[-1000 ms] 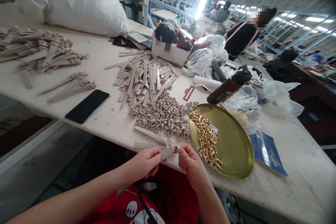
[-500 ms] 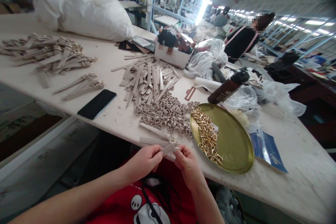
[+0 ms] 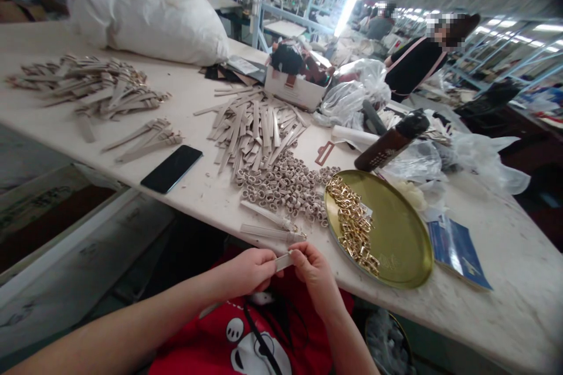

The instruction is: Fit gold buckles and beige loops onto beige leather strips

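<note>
My left hand and my right hand are both pinched on one short beige strap, held between them just below the table's front edge. The right fingertips close over the strap's end, and what is there is hidden. Two finished straps lie on the table just beyond my hands. Behind them sits a heap of small beige loops, then a pile of loose beige straps. A round gold tray at my right holds several gold buckles.
A black phone lies at the left front, with more strap piles beyond it. A big white sack, a cardboard box, plastic bags, a dark bottle and a blue booklet crowd the table. Other people work behind.
My hands have drawn closer together and a little lower on the strap, so less of it shows between them. The camera has shifted slightly, moving the table scene rightward.
</note>
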Demonstrator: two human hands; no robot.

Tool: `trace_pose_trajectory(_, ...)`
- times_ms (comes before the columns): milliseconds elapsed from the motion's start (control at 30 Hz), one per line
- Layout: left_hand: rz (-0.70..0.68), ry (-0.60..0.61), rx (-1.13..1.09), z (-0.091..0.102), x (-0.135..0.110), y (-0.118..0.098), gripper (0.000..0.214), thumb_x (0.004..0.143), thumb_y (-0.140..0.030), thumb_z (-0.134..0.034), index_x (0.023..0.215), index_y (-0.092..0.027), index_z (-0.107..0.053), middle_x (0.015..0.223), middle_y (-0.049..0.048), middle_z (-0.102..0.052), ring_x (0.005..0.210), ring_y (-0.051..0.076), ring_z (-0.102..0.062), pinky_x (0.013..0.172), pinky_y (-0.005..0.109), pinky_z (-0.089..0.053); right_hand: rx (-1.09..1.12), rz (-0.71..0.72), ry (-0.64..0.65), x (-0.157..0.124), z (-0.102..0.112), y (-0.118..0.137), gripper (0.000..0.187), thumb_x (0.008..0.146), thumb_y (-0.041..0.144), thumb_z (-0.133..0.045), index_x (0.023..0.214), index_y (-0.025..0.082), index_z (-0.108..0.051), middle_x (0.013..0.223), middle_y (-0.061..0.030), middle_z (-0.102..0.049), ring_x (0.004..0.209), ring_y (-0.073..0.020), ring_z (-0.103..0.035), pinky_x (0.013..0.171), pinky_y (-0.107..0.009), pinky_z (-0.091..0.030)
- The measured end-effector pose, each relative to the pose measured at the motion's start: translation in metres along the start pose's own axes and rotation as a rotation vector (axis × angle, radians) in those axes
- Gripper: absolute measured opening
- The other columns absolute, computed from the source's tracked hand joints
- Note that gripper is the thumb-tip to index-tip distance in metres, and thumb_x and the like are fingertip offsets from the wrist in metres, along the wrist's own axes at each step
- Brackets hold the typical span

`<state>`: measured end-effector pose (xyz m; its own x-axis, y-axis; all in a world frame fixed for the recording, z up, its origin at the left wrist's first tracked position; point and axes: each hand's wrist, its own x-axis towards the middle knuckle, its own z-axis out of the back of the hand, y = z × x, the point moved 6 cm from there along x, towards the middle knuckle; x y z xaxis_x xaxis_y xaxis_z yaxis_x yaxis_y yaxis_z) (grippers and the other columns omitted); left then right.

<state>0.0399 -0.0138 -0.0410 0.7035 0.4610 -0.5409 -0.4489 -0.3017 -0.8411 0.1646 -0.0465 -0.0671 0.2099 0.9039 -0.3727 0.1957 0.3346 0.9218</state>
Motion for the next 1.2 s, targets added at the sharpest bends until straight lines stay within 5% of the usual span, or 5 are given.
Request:
trace_pose_trajectory(133, 0.054, 0.111, -0.134, -0.001, -0.002, 0.001, 0.027, 0.073, -0.019, -0.044, 0.099, -0.014, -0.049, 0.054, -0.0071, -0.045, 0.040, 0.005, -0.037, 0.039, 0.016, -0.026, 0.104, -0.071, 0.003, 0.003, 0.001, -0.007, 0.030, 0.070, 0.046, -0.061, 0.073, 0.018, -0.050, 0.049, 0.0096, -0.031, 0.041, -0.0044, -0.021, 0.039, -0.020, -0.013)
trace_pose_trajectory(333, -0.009, 0.192, -0.271, 0.000, -0.004, -0.005, 0.056, 0.081, -0.024, -0.041, 0.133, -0.018, -0.020, 0.075, -0.0027, -0.052, 0.044, 0.004, -0.044, 0.043, 0.017, -0.034, 0.130, -0.027, -0.084, 0.006, 0.000, -0.003, 0.028, 0.067, 0.041, -0.066, 0.076, 0.018, -0.053, 0.056, 0.0071, -0.041, 0.045, -0.0055, -0.028, 0.041, -0.020, -0.019)
trace_pose_trajectory(633, 0.026, 0.281, -0.180, 0.006, 0.002, -0.007, 0.051, 0.082, -0.027, -0.044, 0.131, -0.019, -0.029, 0.068, -0.0028, -0.055, 0.040, 0.004, -0.037, 0.039, 0.016, -0.030, -0.016, 0.027, -0.059, 0.006, 0.001, 0.001, 0.020, 0.066, 0.035, -0.067, 0.073, 0.019, -0.058, 0.059, 0.0036, -0.052, 0.057, -0.0109, -0.044, 0.053, -0.022, -0.035)
trace_pose_trajectory(800, 0.033, 0.167, -0.249, 0.001, 0.010, -0.006, 0.064, 0.083, -0.028, -0.042, 0.138, -0.017, -0.011, 0.060, -0.0048, -0.052, 0.034, 0.003, -0.034, 0.034, 0.014, -0.026, 0.094, -0.076, 0.039, 0.003, -0.017, -0.015, 0.026, 0.066, 0.037, -0.067, 0.080, 0.019, -0.053, 0.055, 0.0061, -0.050, 0.048, -0.0086, -0.041, 0.046, -0.021, -0.031)
trace_pose_trajectory(1200, -0.018, 0.141, -0.088, 0.000, -0.009, 0.009, 0.067, 0.084, -0.047, -0.041, 0.137, -0.016, -0.014, 0.060, -0.0031, -0.053, 0.044, 0.008, -0.047, 0.042, 0.018, -0.036, 0.073, 0.067, -0.108, -0.013, -0.012, -0.005, 0.024, 0.069, 0.038, -0.065, 0.074, 0.019, -0.052, 0.058, 0.0060, -0.046, 0.053, -0.0088, -0.041, 0.052, -0.021, -0.035)
